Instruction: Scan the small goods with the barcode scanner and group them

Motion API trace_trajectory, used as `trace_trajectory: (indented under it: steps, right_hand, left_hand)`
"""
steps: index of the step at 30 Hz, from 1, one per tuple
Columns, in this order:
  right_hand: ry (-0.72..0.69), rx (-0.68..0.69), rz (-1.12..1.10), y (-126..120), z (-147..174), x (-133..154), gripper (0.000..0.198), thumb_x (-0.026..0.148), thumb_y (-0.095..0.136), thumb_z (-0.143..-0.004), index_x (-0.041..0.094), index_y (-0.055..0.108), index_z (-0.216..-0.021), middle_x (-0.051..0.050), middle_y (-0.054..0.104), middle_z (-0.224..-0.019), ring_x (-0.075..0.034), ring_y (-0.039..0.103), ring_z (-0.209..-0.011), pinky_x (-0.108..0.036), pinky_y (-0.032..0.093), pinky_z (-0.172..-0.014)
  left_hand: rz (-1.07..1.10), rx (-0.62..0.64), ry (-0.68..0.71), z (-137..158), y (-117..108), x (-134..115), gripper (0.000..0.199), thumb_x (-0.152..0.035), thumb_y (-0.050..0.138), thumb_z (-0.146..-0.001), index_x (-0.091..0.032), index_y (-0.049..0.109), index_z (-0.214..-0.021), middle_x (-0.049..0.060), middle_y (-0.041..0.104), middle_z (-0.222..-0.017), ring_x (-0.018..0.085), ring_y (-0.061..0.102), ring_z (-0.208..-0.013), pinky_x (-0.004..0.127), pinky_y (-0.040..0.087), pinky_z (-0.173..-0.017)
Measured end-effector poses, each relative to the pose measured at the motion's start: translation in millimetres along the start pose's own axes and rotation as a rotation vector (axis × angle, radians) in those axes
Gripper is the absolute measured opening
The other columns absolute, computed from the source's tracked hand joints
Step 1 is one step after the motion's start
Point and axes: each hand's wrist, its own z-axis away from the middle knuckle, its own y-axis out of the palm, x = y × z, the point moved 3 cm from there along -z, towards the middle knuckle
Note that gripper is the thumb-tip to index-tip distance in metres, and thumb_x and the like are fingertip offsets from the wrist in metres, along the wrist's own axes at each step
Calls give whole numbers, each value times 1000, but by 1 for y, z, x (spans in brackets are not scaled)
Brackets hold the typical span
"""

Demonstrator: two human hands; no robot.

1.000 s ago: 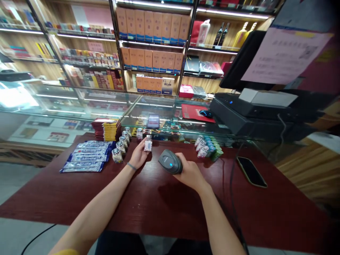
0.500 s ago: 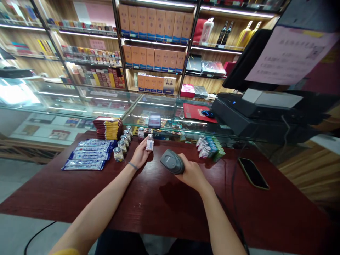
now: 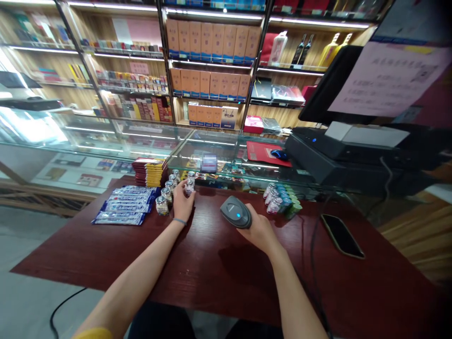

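Observation:
My left hand [image 3: 183,202] is closed around a small clear bottle with a silvery cap [image 3: 189,187], close to the tabletop. Just behind it stands another such bottle [image 3: 191,175]. To the left of the hand, several small jars [image 3: 162,205] form a row running away from me. My right hand [image 3: 260,230] grips a dark grey barcode scanner [image 3: 236,212] above the table, its head pointing left. A blue light glows on top of the scanner.
Blue-white packets [image 3: 123,205] lie at the left, before stacked red and yellow packs [image 3: 150,172]. Several small bottles and green containers [image 3: 282,198] stand right of the scanner. A phone [image 3: 342,236] lies at the right. A glass counter [image 3: 226,141] borders the wooden table [image 3: 212,273] behind.
My left hand has moved the small bottle left and back, toward the other bottle. The scanner's light has turned blue. The whole view has shifted slightly.

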Motion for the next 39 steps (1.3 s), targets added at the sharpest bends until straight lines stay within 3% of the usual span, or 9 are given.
trace_trajectory:
  steps: [5, 24, 33, 39]
  right_hand:
    - [29, -13, -9, -2, -1, -3, 39, 29, 68, -77, 28, 54, -113, -3, 76, -87, -28, 75, -84, -26, 42, -62]
    - [-34, -69, 32, -1, 0, -14, 41, 32, 65, -78, 29, 51, -116, -2, 75, -86, -29, 74, -80, -27, 42, -60]
    - [-14, -67, 62, -2, 0, -17, 44, 31, 66, -77, 28, 49, -117, -2, 75, -86, -29, 75, -81, -27, 43, -61]
    - [55, -83, -25, -8, -1, -14, 39, 31, 66, -77, 27, 55, -114, -3, 75, -86, -28, 75, -84, -27, 46, -64]
  left_hand:
    - [-104, 7, -4, -3, 1, 7, 52, -16, 69, -78, -21, 54, -128, 11, 55, -119, 29, 52, -116, 49, 41, -108]
    - [-95, -22, 11, -25, 16, 19, 49, -11, 66, -75, -22, 55, -120, 9, 55, -119, 28, 52, -116, 48, 38, -110]
    - [-69, -9, 3, -21, 17, 20, 73, -14, 72, -74, -20, 44, -141, 15, 48, -137, 32, 46, -131, 51, 31, -117]
    - [-125, -24, 135, -18, 14, 7, 73, -20, 73, -78, -16, 40, -144, 17, 44, -141, 33, 37, -139, 52, 24, -122]
